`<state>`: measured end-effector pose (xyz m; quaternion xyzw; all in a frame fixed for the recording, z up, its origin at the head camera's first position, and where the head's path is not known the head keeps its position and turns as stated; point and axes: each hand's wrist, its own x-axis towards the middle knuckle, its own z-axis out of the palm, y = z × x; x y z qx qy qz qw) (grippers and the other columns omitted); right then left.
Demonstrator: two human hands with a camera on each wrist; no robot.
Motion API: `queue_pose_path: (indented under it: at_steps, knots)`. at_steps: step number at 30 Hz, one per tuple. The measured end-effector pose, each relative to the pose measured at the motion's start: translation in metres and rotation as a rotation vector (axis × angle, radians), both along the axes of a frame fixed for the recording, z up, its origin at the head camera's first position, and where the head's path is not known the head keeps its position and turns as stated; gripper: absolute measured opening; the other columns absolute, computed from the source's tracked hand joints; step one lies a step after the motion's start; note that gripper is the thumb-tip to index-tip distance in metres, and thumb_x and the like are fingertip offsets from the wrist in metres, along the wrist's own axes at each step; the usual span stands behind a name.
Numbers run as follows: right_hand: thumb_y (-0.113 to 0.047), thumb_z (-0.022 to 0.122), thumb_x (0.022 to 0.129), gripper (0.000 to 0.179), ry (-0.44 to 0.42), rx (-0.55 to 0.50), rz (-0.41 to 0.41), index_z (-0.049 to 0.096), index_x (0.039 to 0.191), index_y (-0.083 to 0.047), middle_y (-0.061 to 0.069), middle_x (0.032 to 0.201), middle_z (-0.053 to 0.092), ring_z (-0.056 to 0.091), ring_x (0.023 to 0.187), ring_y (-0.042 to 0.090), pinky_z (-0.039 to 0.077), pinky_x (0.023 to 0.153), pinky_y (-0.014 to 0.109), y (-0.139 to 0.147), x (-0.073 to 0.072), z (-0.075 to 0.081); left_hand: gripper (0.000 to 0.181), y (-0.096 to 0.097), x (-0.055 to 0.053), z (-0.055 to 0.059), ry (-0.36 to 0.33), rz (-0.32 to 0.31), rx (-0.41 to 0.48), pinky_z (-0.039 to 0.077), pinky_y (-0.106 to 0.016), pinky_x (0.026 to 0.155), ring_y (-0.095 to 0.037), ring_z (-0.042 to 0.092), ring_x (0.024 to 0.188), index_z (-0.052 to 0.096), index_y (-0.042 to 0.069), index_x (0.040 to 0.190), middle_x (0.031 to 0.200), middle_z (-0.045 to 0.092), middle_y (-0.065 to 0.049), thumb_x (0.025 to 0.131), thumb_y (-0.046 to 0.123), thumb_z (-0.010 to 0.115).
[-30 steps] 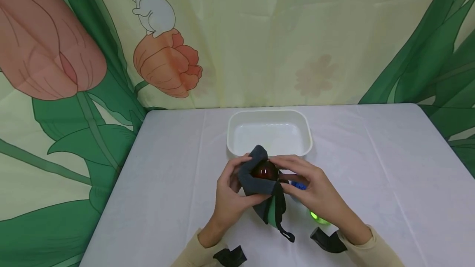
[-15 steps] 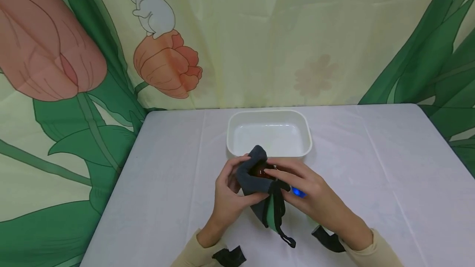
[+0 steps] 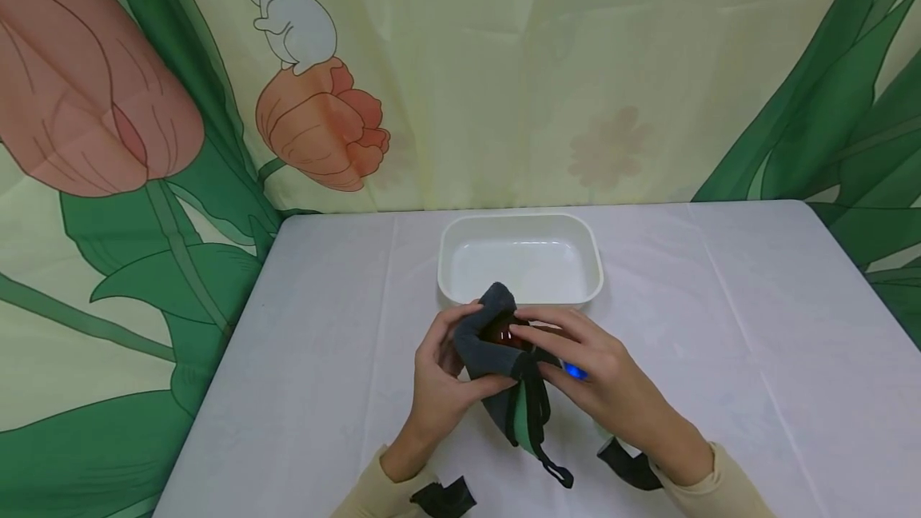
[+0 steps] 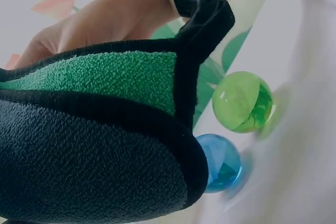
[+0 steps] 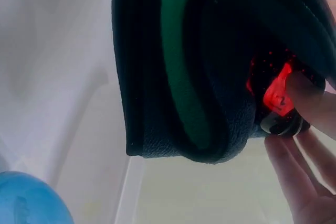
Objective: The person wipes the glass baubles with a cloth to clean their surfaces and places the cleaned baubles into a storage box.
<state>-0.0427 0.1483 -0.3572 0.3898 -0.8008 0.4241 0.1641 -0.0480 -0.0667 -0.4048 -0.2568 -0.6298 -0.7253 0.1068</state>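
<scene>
My left hand [image 3: 446, 382] grips a folded dark grey cloth [image 3: 485, 356] with black edging, a green face and a hanging loop. Inside the fold sits a clear red ball [image 3: 506, 334], partly covered by cloth and fingers. My right hand [image 3: 608, 366] pinches this ball from the right; its fingertips also lie close to the cloth's edge. The right wrist view shows the red ball [image 5: 278, 95] glowing between fingers and cloth. Below the hands, a blue ball [image 4: 221, 162] and a green ball [image 4: 242, 102] rest on the white table; the head view hides the green one.
A white rectangular tray [image 3: 453, 262] stands on the white-covered table [image 3: 331, 342], just beyond the hands. Behind the table's far edge hangs a curtain [image 3: 489, 102] printed with flowers and a white animal. Black straps [image 3: 446, 496] cross both sleeves.
The right fingers have shifted left over the red ball, covering more of it. The cloth has moved slightly left, and its loop hangs lower. The green ball has passed out of sight behind the right hand.
</scene>
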Motion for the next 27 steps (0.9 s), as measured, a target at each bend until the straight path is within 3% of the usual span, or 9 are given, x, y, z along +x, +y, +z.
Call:
queue_pose_path:
  at_steps: [3,8,12,18,24,27]
  knots:
    - [-0.031,0.062,0.097,0.043,-0.097,-0.005,-0.046,0.062,0.134,-0.01,0.008,0.136,0.058,0.058,0.122,0.019,0.049,0.095,0.014,0.0003,0.0034,0.0008,0.071,-0.0004,0.0001,0.0001,0.012,0.0,-0.001,0.051,-0.035,0.101,-0.024,0.059,0.124,0.047,-0.006,0.135,0.135,0.056,-0.025,0.075,-0.004,0.083]
    - [0.003,0.078,0.081,0.06,-0.214,-0.05,-0.093,0.059,0.136,-0.009,0.006,0.133,0.061,0.062,0.118,0.015,0.054,0.092,0.021,-0.001,0.0072,0.0015,0.07,-0.0001,-0.0008,0.0003,0.038,0.006,0.001,0.052,-0.035,0.1,-0.023,0.06,0.122,0.047,-0.006,0.135,0.134,0.058,-0.021,0.076,0.001,0.084]
    - [0.006,0.078,0.079,0.064,-0.219,-0.052,-0.097,0.059,0.137,-0.011,0.005,0.134,0.062,0.061,0.12,0.016,0.051,0.095,0.018,-0.0027,0.0061,0.0002,0.069,-0.0004,-0.0006,0.0009,0.043,0.026,0.015,0.053,-0.033,0.099,-0.022,0.061,0.121,0.047,-0.007,0.134,0.134,0.059,-0.018,0.076,-0.001,0.083]
    - [0.001,0.076,0.083,0.064,-0.225,0.011,-0.087,0.054,0.141,-0.013,0.002,0.139,0.058,0.059,0.123,0.017,0.048,0.098,0.017,-0.0041,0.0032,-0.0009,0.067,-0.0016,-0.0004,0.0005,-0.002,0.045,0.034,0.053,-0.031,0.097,-0.021,0.061,0.12,0.048,-0.006,0.134,0.133,0.06,-0.013,0.077,0.004,0.084]
    - [0.001,0.077,0.083,0.067,-0.216,0.042,-0.071,0.052,0.143,-0.012,0.001,0.141,0.055,0.059,0.124,0.018,0.048,0.099,0.018,-0.0039,0.0023,0.0003,0.068,-0.0025,-0.0022,-0.0026,0.037,0.038,0.041,0.053,-0.031,0.098,-0.02,0.062,0.118,0.046,-0.009,0.134,0.132,0.062,-0.011,0.076,-0.005,0.082]
    - [-0.001,0.078,0.082,0.064,-0.156,0.004,-0.076,0.055,0.14,-0.011,0.004,0.14,0.056,0.06,0.123,0.019,0.046,0.1,0.016,-0.005,0.0017,-0.0027,0.068,-0.0028,-0.0028,-0.0032,0.051,0.033,0.043,0.053,-0.031,0.099,-0.02,0.061,0.119,0.046,-0.01,0.134,0.133,0.061,-0.01,0.076,-0.003,0.082]
